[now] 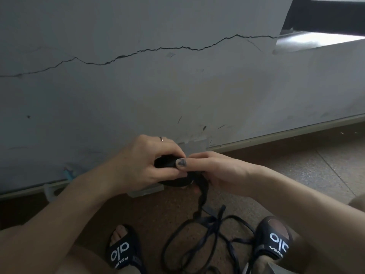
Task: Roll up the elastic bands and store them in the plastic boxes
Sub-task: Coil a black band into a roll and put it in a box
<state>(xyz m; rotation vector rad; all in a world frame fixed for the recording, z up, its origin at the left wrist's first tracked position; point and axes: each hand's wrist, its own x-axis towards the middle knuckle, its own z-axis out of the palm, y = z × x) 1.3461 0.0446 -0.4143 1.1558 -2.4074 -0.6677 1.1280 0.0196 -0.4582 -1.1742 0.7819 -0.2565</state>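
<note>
Black elastic band point(199, 230): rolled part pinched between both hands, loose tail trailing down to floor point(296, 175), looping between two slippers point(123, 252). Left hand point(142, 165) closed around roll. Right hand point(213, 167) closed, thumb pressing roll. Clear plastic box point(147, 191) under hands, against cracked wall point(177, 86) base. Bare floor at right.
</note>
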